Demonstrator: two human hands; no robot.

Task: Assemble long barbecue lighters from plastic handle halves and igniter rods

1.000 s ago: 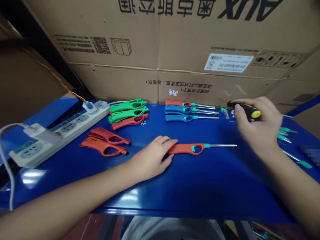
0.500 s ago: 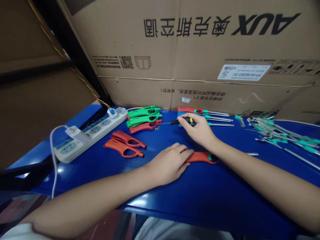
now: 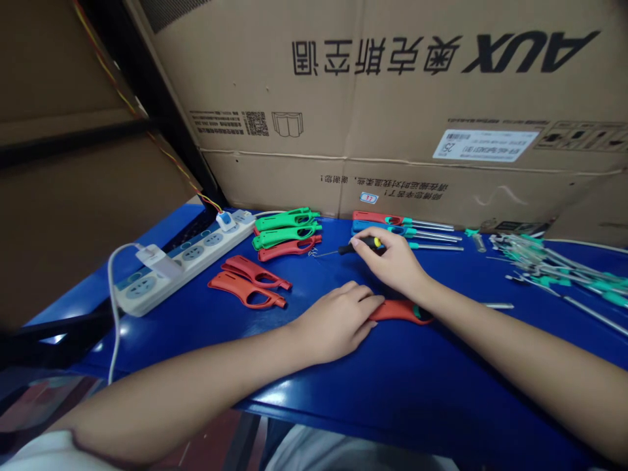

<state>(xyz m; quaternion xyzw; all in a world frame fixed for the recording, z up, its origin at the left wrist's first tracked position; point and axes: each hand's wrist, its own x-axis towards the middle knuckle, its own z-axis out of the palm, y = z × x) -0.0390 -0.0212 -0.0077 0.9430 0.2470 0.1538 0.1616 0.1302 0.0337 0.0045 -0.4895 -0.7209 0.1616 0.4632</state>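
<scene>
My right hand point(image 3: 395, 260) is closed around the black and yellow handle of a screwdriver point(image 3: 349, 248). Its thin shaft points left, and the tip is at a small cluster of screws point(image 3: 313, 251) on the blue table. My left hand point(image 3: 341, 324) rests over the handle end of an orange-red long-nosed lighter point(image 3: 400, 310), fingers wrapped on it, holding it flat on the table. A teal part shows in the lighter's trigger opening. My right forearm hides part of this lighter, and its metal tube point(image 3: 499, 305) emerges beyond the arm.
Red handle shells point(image 3: 245, 288) and green handle shells point(image 3: 287, 229) lie left of the screws. Several lighters with metal tubes point(image 3: 432, 235) line the back. Loose tubes with teal parts point(image 3: 554, 261) heap at right. A power strip point(image 3: 186, 261) stands left; a cardboard box point(image 3: 392, 131) walls the back.
The screwdriver has tilted slightly, its tip coming down and nearer to me at the screws. My left hand stays on the lighter. The whole view has shifted a little.
</scene>
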